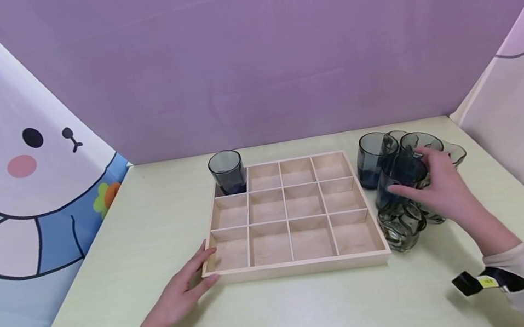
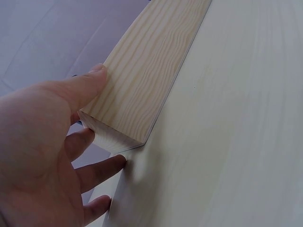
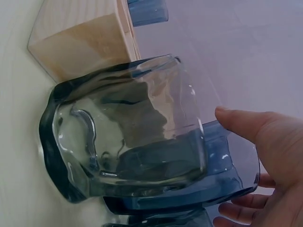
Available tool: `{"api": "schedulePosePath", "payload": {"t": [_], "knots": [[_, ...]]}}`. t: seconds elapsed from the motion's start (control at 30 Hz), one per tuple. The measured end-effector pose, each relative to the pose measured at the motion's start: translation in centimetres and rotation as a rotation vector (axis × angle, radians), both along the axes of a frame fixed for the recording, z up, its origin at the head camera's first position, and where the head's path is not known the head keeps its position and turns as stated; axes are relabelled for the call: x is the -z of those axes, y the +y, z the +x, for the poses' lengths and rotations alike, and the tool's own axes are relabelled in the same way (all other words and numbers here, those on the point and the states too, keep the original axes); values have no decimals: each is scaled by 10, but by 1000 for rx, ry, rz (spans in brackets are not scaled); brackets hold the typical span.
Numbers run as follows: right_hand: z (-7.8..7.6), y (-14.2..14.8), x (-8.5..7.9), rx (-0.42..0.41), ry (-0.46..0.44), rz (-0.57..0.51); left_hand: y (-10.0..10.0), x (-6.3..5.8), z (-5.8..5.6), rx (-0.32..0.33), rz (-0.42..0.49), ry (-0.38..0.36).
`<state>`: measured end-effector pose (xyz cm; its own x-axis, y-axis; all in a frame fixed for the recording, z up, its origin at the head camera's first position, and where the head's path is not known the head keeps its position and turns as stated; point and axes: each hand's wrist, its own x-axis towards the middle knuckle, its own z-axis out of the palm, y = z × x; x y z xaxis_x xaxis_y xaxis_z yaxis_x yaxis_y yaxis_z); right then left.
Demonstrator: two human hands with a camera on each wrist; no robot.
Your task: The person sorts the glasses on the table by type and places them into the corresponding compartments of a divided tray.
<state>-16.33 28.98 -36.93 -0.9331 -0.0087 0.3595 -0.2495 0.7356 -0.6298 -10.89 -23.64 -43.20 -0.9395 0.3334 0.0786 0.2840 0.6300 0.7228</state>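
Note:
My right hand [image 1: 443, 184] is at a smooth dark-blue drinking glass [image 1: 387, 191] among the glasses on the right, its thumb on one side and fingers curled round the other. In the right wrist view, the thumb is at the rim of this blue glass [image 3: 227, 163], partly behind a wavy grey-green glass [image 3: 118, 137]. The left hand [image 1: 180, 296] touches the front left corner of a divided wooden tray [image 1: 300, 268]. Its thumb lies along the front face in the left wrist view, and the other fingers are loosely extended by the short side.
One blue-grey glass [image 1: 227, 171] stands upright in the tray's back left compartment. Several smooth and wavy glasses crowd close beside the tray's right side, including a tall one [image 1: 372, 163] at the back. A purple backdrop [image 1: 268, 57] rises behind the pale table [image 1: 311, 311].

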Motion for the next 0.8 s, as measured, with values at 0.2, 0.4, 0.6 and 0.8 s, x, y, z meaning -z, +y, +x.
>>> {"api": "schedulePosePath", "payload": {"t": [0.2,0.4,0.6,0.8], "knots": [[-2,-1,3,16,37,43,0,0,0,-4,-2,-5],[-2,0,3,27,28,59,1,-1,1,-1,-4,2],[1,-2,2,65,22,88,0,-1,0,0,6,-1],[2,-6,3,62,50,52,-1,2,-1,1,14,-20]]}}
